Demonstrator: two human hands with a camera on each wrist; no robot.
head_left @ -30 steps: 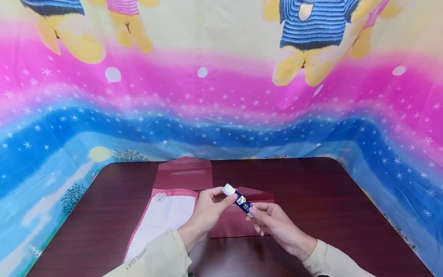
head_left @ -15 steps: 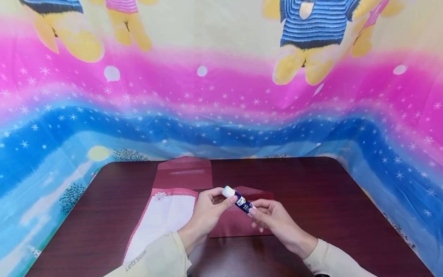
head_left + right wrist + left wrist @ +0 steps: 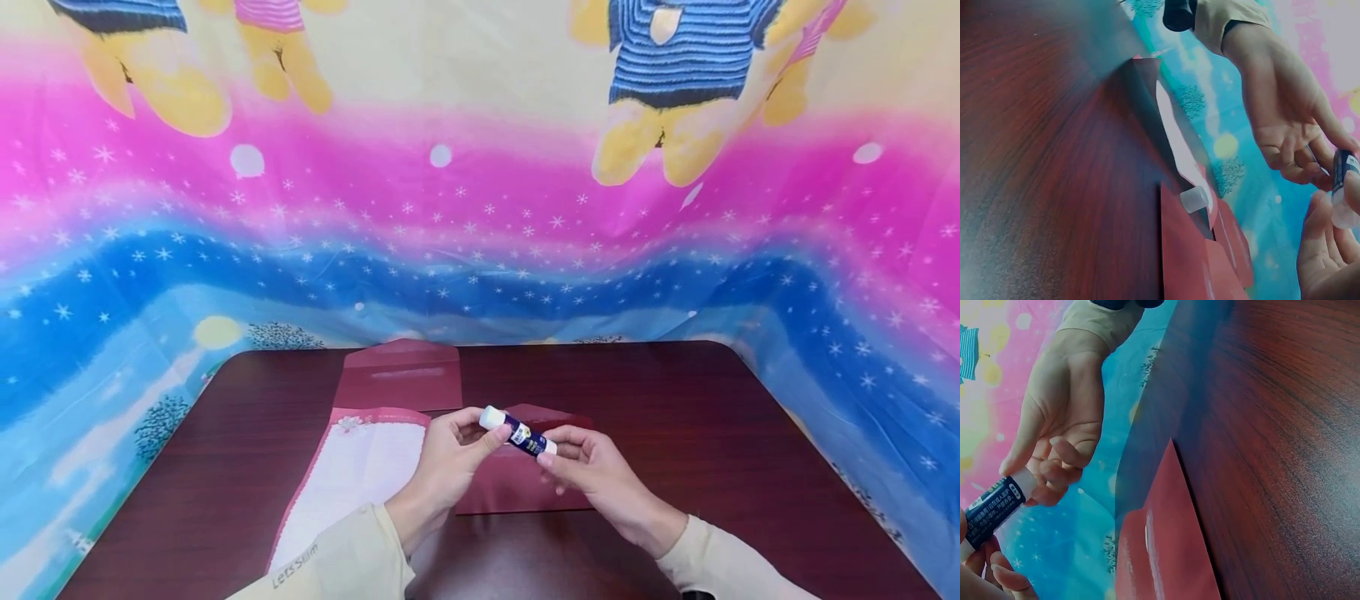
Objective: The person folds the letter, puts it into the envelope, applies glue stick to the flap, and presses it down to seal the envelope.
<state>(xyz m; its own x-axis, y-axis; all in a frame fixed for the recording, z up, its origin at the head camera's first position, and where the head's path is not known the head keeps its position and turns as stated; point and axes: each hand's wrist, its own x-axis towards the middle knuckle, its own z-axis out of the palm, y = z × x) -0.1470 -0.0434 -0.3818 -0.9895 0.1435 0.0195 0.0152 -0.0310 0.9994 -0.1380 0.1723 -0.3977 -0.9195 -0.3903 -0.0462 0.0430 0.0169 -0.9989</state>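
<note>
A dark blue glue stick point(image 3: 522, 434) slants between my two hands, its white end up to the left. My left hand point(image 3: 448, 454) pinches it near the white end. At the lower end, my right hand point(image 3: 603, 479) holds the pale base point(image 3: 1024, 482) between thumb and fingers. Below the hands lies a red envelope point(image 3: 510, 483) with its flap turned up. A whitish streak point(image 3: 1152, 550) runs along this envelope near the flap. In the right wrist view a translucent cap point(image 3: 1194, 199) is beside the envelopes.
A second red envelope point(image 3: 401, 389), flap up and streaked, lies at the table's back. White letter paper point(image 3: 352, 479) with a red border lies at the left, partly behind the left sleeve. The brown table point(image 3: 720, 433) meets a printed cloth point(image 3: 480, 208) behind.
The glue stick has tipped flatter, its lower end rising slightly. My right fingers have shifted a little around its base, while my left hand has hardly moved.
</note>
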